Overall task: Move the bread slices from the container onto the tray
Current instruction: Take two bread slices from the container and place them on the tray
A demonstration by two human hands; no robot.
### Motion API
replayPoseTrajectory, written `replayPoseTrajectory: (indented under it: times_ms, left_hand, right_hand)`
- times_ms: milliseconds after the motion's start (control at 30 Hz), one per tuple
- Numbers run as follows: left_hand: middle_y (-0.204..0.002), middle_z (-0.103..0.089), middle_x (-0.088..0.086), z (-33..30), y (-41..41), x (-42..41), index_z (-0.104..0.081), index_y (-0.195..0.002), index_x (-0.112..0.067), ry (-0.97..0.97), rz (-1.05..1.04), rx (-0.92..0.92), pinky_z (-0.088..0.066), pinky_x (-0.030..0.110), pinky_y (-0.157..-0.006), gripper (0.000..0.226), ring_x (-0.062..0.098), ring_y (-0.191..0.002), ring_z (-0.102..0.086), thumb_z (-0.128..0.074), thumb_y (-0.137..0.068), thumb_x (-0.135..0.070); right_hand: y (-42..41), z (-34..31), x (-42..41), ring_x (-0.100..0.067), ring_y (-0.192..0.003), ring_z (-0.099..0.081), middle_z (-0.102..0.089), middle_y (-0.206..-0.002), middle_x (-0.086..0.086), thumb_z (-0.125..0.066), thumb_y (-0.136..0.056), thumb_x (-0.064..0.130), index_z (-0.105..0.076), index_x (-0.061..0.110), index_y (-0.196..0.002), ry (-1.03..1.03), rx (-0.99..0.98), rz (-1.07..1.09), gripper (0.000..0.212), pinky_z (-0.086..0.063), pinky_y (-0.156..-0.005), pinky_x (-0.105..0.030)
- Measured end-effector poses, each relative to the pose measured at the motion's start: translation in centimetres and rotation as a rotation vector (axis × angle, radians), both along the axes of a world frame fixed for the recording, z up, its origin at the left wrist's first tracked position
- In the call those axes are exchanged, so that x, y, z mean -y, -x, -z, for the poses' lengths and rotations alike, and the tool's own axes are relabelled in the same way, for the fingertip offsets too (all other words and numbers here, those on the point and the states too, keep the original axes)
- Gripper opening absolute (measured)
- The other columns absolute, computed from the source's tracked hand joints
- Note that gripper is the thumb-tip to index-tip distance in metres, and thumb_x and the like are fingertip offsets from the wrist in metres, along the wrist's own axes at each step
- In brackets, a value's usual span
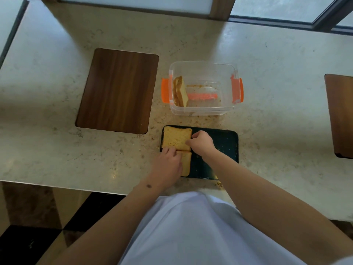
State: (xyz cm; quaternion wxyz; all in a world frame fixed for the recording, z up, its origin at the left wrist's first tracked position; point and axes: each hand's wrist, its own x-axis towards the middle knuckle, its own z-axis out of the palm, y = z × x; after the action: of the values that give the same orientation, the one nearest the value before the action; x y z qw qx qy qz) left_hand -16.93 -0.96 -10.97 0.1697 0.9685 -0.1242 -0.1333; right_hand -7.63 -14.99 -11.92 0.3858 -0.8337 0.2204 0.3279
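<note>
Two bread slices [176,138] lie flat along the dark tray's [225,142] left edge, near the table's [57,150] front edge, right hand [201,142] fingers pinching the far slice's right edge, left hand [168,165] fingers spread flat over the near slice [186,162], while more slices [179,91] stand on edge against the clear container's [202,111] left wall.

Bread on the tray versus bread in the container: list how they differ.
The far tray slice lies flat, broad face up; the container slices stand on edge against the left wall of the clear container. Both hands touch the tray slice; the container slices are untouched. Both are golden.
</note>
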Motion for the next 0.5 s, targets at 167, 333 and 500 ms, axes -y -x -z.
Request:
replayPoseTrajectory:
  times_ms: [167,333,500]
  left_hand:
    - [-0.115,-0.059,0.009,-0.03,-0.04,-0.07,-0.065,-0.111,-0.009,-0.012,-0.004,-0.023,-0.046,0.036,-0.087,0.028,0.024,-0.108,-0.047,-0.048,-0.094,-0.022]
    - [-0.113,-0.06,0.01,-0.09,-0.03,-0.17,-0.065,-0.11,-0.009,-0.002,0.002,-0.029,-0.047,0.037,-0.086,0.026,0.025,-0.107,-0.048,-0.049,-0.093,-0.022]
    - [-0.111,-0.06,0.011,0.03,0.05,-0.18,-0.066,-0.105,-0.008,-0.004,0.009,-0.033,-0.048,0.038,-0.084,0.024,0.025,-0.104,-0.047,-0.05,-0.092,-0.02]
  right_hand:
    - [-0.49,-0.31,-0.01,-0.02,-0.091,-0.059,-0.061,-0.105,-0.007,-0.073,-0.084,0.014,-0.057,0.014,-0.112,-0.05,0.001,0.019,0.033,-0.05,-0.064,-0.031]
    - [-0.77,-0.28,0.24,-0.021,-0.089,-0.061,-0.062,-0.1,-0.007,-0.071,-0.083,0.008,-0.057,0.019,-0.101,-0.097,0.041,0.066,0.025,-0.05,-0.063,-0.03]
    - [-0.84,0.09,0.48,-0.022,-0.089,-0.062,-0.062,-0.101,-0.007,-0.065,-0.085,0.008,-0.056,0.019,-0.099,-0.066,0.054,0.042,0.02,-0.057,-0.07,-0.036]
